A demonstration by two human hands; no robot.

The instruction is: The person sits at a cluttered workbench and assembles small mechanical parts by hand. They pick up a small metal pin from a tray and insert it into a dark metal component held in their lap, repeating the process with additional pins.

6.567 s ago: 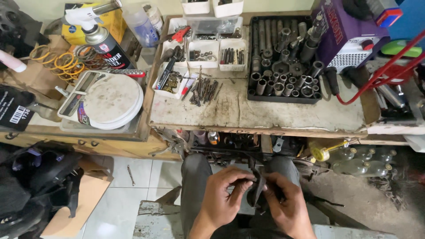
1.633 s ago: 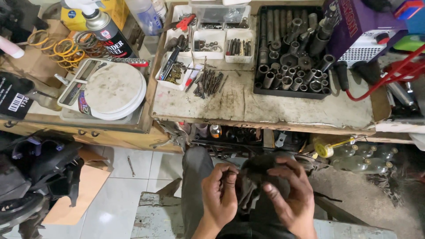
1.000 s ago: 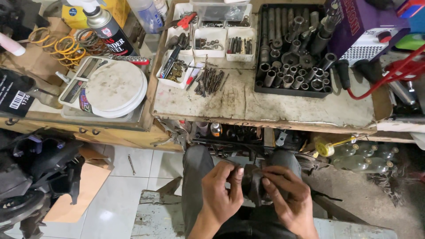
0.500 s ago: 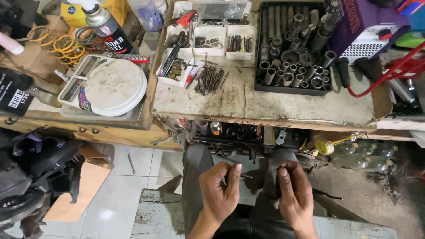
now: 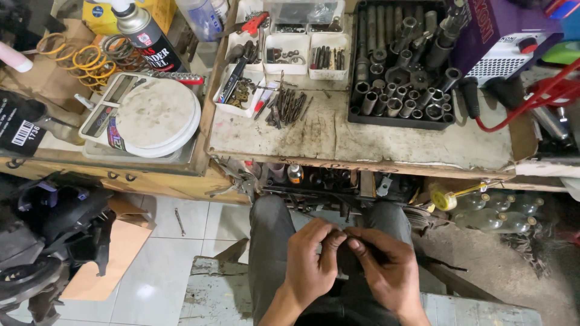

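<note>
The left hand [image 5: 311,262] and right hand [image 5: 386,268] are brought together over the lap, fingertips meeting at the centre. Both are curled nearly closed, pinched around a small dark part [image 5: 345,242] that is mostly hidden; its kind cannot be told. The socket tray [image 5: 402,66] lies at twelve o'clock on the workbench [image 5: 374,142].

At upper left a black spray can [image 5: 147,37] with a white-and-red label stands before a yellow box [image 5: 130,11]; at the left edge, a black container [image 5: 18,121] bears a white barcode label [image 5: 25,131].
</note>
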